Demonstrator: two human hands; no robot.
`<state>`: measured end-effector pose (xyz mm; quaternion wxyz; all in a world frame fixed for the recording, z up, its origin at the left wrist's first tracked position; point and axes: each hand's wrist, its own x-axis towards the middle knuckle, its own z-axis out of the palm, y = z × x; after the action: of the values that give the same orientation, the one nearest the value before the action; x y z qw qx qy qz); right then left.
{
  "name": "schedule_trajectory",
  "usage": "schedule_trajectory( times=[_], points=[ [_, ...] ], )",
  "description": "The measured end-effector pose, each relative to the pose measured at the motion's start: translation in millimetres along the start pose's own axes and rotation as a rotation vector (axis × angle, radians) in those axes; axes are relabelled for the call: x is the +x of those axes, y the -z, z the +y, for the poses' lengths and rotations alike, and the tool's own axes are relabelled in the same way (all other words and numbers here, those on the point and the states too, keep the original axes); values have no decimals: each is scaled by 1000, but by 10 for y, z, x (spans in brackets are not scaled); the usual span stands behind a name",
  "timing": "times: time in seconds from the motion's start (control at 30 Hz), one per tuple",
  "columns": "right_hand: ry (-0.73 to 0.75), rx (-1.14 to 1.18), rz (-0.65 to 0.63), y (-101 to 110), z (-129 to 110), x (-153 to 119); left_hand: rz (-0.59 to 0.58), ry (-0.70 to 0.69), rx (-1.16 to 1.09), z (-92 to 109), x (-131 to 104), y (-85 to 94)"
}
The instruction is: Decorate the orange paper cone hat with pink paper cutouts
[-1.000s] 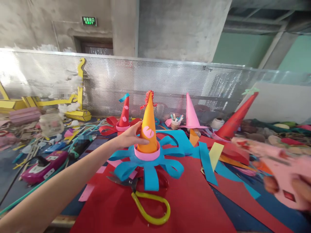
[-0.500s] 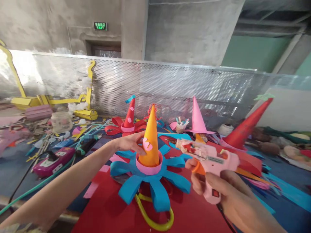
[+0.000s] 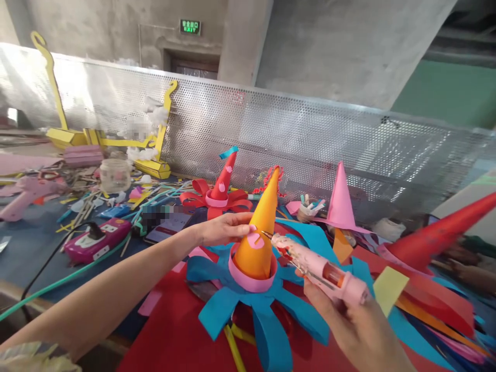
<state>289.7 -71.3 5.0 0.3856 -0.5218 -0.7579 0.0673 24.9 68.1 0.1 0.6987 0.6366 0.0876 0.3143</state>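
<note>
Orange cone hat (image 3: 258, 245) held in the left hand, glue gun at its front

The left hand (image 3: 228, 227) is partly closed, thumb and fingers on the upper left side of the cone hat, which leans slightly right above a pink band (image 3: 251, 283) and blue paper loops (image 3: 271, 330). The right hand (image 3: 349, 320) is wrapped round a pink hot glue gun (image 3: 321, 266), its nozzle pointing at the cone hat, close to the pink patch (image 3: 256, 240); whether it touches is unclear. Beneath the cone hat's loops lie yellow-handled scissors (image 3: 234, 347) on red paper (image 3: 170, 336). Behind it to the left stands a red cone hat (image 3: 222, 181); behind it to the right, a pink cone hat (image 3: 341, 201). Farther left of it, a purple power strip (image 3: 96, 243) rests on the blue table (image 3: 19, 258).
</note>
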Motion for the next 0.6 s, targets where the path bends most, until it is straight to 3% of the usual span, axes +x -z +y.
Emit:
schedule_trajectory(
  times=[0.17,0.43,0.6],
  points=[
    [146,-72,15,-33,-165,76,-1,-25,-50,-20,1,19],
    [129,-102,-41,-99,-157,104,7,-13,-12,-21,3,26],
    [170,-123,-5,-106,-211,100,-2,-32,-6,-26,17,18]
  ],
)
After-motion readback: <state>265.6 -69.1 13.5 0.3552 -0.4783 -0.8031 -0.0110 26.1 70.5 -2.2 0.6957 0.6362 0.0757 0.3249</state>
